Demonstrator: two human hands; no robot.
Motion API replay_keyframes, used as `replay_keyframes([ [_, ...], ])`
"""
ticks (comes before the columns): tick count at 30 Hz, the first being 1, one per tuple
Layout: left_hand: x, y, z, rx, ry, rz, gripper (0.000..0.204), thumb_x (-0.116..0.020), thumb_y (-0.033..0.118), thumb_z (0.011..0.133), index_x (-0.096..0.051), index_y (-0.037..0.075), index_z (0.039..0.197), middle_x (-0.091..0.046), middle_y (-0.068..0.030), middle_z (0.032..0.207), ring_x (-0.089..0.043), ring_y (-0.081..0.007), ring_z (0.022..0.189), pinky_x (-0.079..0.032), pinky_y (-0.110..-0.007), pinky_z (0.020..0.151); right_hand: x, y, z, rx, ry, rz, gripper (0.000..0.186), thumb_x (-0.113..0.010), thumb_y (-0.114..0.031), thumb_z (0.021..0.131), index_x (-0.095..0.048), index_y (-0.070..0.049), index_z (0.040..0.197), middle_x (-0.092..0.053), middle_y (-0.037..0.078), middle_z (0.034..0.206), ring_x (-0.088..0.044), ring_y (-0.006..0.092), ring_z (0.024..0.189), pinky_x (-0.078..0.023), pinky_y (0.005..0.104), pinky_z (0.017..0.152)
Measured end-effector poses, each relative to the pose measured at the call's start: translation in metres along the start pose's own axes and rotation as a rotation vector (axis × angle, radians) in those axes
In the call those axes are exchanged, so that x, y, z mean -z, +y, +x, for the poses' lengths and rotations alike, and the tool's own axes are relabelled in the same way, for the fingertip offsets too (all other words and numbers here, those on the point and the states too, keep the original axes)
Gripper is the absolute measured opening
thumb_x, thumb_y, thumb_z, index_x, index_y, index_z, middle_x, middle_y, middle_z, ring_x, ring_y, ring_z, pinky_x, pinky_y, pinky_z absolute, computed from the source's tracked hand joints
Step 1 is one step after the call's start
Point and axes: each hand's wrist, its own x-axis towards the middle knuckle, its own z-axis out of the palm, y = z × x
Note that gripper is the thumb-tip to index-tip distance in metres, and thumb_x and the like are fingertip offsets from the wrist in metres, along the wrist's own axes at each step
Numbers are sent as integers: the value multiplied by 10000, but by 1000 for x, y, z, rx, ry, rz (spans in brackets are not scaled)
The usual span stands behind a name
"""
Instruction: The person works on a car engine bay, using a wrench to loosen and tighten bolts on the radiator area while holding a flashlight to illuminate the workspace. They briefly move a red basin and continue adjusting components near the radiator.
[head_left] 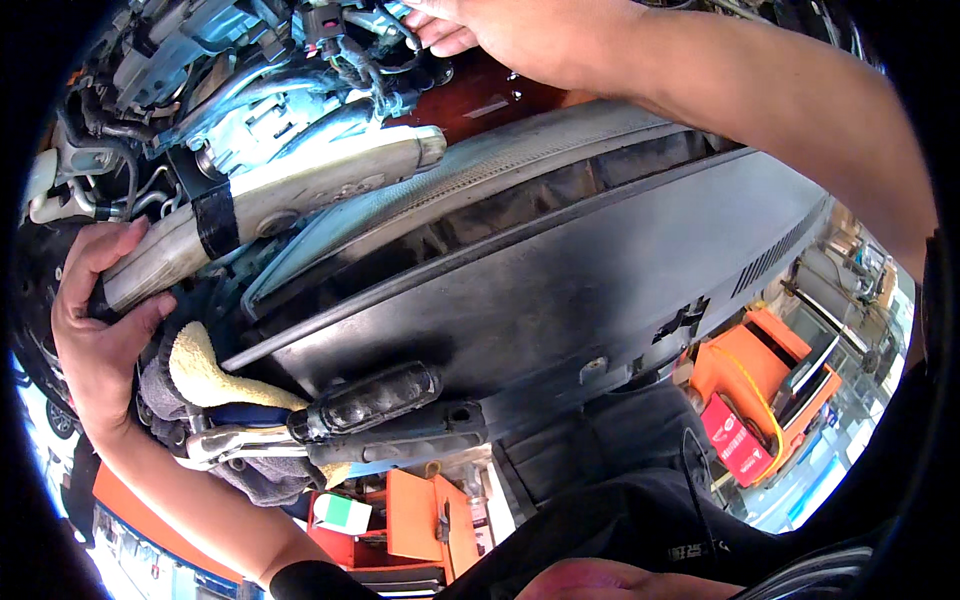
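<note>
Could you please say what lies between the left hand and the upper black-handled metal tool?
In the head view, a fuzzy yellow cloth lies between the left hand and the upper black-handled metal tool, with dark grey cloth beside it.

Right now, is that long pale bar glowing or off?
Likely glowing: bright bluish-white light covers car parts beside the bar, but its far side is hidden.

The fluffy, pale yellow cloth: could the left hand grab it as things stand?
Probably not without releasing the long off-white lamp that the left hand holds, though the cloth lies close by, its upper end uncovered.
</note>
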Motion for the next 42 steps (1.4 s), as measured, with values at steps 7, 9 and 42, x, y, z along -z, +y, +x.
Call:
replay_keyframes([
  [7, -1, 1, 0, 21, 17, 5, 629, -790, -96, 564, -731, 17, 1180, -660, -91, 1203, -621, -222, 1133, -442, -313, 1030, -7, -9, 12, -72, 38, -40, 283, -519, -177, 980, -641, 33, 1126, -716, 138, 893, -709, 293, 820, -554, 418, 761],
  [9, -1, 1, -1, 24, 23, 6, 634, -789, -99, 565, -734, 23, 1184, -659, -89, 1211, -620, -221, 1136, -441, -314, 1032, -25, -10, 22, -104, 74, -40, 282, -512, -167, 973, -650, 34, 1112, -724, 153, 895, -715, 304, 823, -558, 421, 763],
  [42, 2, -12, -6, -4, 3, 55, 612, -750, -113, 593, -713, 7, 1193, -640, -102, 1278, -607, -231, 1196, -414, -308, 1080, -22, -13, 60, -1107, 50, 1489, 362, -429, -324, 1108, -565, -46, 920, -632, 79, 770, -666, 199, 585, -457, 308, 429],
])
